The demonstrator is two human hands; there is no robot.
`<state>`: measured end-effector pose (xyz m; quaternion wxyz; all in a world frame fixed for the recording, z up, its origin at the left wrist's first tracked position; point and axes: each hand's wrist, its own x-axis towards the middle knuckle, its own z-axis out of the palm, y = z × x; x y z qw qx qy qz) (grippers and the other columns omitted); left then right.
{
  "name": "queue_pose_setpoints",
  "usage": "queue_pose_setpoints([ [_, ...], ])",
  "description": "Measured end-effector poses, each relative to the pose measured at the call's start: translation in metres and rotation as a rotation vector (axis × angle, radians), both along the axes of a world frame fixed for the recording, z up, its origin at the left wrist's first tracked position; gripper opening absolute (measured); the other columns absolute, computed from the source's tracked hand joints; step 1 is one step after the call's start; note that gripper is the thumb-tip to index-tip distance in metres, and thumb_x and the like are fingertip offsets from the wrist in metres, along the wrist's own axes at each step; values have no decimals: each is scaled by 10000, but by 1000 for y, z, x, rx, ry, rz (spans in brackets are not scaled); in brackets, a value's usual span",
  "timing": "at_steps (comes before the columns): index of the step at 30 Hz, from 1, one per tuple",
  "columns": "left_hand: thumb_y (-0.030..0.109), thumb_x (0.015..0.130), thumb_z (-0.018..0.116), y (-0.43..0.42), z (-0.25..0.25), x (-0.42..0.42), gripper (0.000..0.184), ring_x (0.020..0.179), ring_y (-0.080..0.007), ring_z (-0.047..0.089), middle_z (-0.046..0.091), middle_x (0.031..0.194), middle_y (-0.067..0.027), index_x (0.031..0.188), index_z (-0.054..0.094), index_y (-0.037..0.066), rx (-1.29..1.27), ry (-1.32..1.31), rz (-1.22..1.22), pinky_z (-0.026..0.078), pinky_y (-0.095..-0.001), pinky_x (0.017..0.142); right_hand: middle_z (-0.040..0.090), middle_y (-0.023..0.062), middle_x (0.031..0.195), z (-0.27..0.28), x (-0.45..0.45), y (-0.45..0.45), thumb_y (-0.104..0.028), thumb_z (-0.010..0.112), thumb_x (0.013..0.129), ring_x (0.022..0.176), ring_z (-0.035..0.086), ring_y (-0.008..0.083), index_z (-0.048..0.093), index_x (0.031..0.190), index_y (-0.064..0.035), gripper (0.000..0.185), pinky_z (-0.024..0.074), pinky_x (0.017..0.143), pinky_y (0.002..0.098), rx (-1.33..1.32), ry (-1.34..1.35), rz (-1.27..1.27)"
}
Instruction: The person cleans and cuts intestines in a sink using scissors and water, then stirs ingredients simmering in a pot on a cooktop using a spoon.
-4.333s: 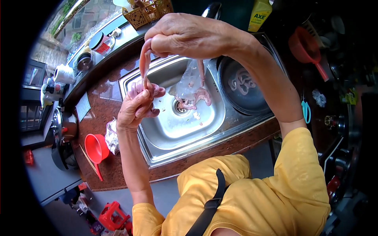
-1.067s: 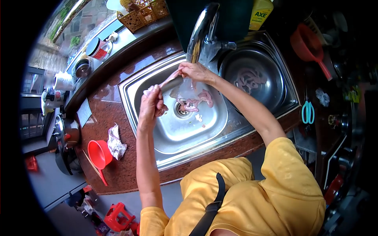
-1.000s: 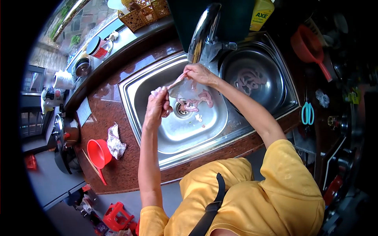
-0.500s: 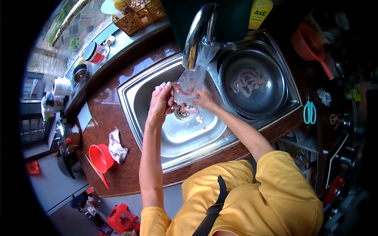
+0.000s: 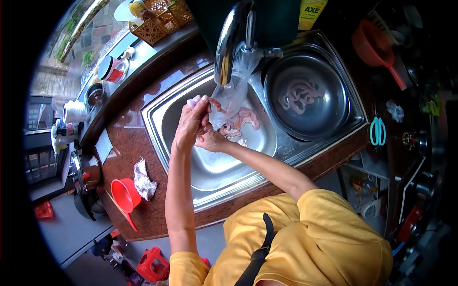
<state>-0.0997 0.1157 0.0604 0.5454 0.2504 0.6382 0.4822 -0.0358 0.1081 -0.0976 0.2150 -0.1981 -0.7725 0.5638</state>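
Note:
My left hand (image 5: 192, 121) is raised over the left sink basin (image 5: 214, 178), its fingers closed round a pinkish, fleshy length of intestine (image 5: 216, 103). Just below it, my right hand (image 5: 212, 141) is close up against the left, fingers curled and partly hidden; what they grip cannot be made out. More intestine (image 5: 248, 117) lies in the basin beside a clear plastic bag (image 5: 230, 97), below the faucet (image 5: 229, 47). Small pale scraps lie near my right wrist. In the right basin, a dark round pan (image 5: 329, 125) holds long pale intestines (image 5: 301, 95).
Left of the sink are a crumpled cloth (image 5: 143, 178) and a red ladle-like scoop (image 5: 125, 195). To the right lie turquoise-handled scissors (image 5: 378, 131), a crumpled plastic bag (image 5: 395, 110) and a red dipper (image 5: 374, 45). A yellow bottle (image 5: 311, 14) stands behind.
My right hand has moved left and down, from beside the bag to just under my left hand. The intestine in the basin now shows spread further right. The view has shifted slightly.

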Motion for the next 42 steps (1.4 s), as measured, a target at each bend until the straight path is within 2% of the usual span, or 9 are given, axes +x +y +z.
queue_pose_setpoints([
  [12,312,888,462,11,-79,-8,307,332,-110,354,361,454,-4,734,497,49,-251,-67,-81,276,-233,296,522,247,980,23,62,-2,-169,542,781,955,492,402,392,1150,2,434,399,777,513,459,-516,111],
  [18,295,889,459,11,-88,-12,282,313,-81,298,353,445,16,736,494,61,-226,-67,-77,210,-224,280,560,158,755,43,96,40,-103,529,729,718,573,352,589,729,-30,94,467,616,439,275,-322,-179],
  [23,311,888,463,12,-100,-16,299,310,-69,299,361,439,29,705,482,76,-231,-58,-94,194,-220,282,538,177,822,50,72,81,-74,513,742,772,542,364,539,873,-34,140,442,648,419,187,-133,-368],
  [31,330,868,499,13,-76,-18,297,314,-60,296,301,444,47,683,470,100,-190,-102,-90,224,-205,301,483,163,880,-1,36,89,-136,493,832,785,543,305,582,873,-69,118,456,703,361,32,-158,-128],
  [36,362,892,438,6,-72,-25,299,276,-48,262,294,410,83,681,454,151,-272,-264,277,243,-186,272,465,198,1051,5,57,105,-181,505,815,840,553,373,535,863,-78,117,444,704,425,301,-365,-17],
  [38,379,900,416,-4,-86,-54,318,267,-38,233,284,404,92,661,443,171,-52,-618,-37,193,-180,262,439,194,1158,5,71,106,-202,505,817,922,538,362,522,926,-88,159,428,771,431,421,-392,20],
  [40,379,910,387,-8,-72,-55,368,266,-40,193,241,387,94,588,375,202,-150,-562,151,117,-188,270,412,175,1228,-84,58,107,-211,488,818,985,510,336,509,984,-111,195,406,812,430,577,48,-104],
  [41,363,908,399,-9,-62,-51,372,270,-43,191,232,387,93,575,354,205,-110,-483,52,146,-195,276,411,154,1235,-104,40,111,-205,467,820,1026,485,301,541,956,-120,177,413,818,383,259,-44,-20],
  [42,345,905,413,-13,-63,-54,374,277,-50,197,234,394,90,568,342,197,-85,-529,73,217,-213,299,455,131,1120,-18,47,110,-201,453,821,971,502,292,573,898,-126,161,430,777,364,-593,-230,-192],
])
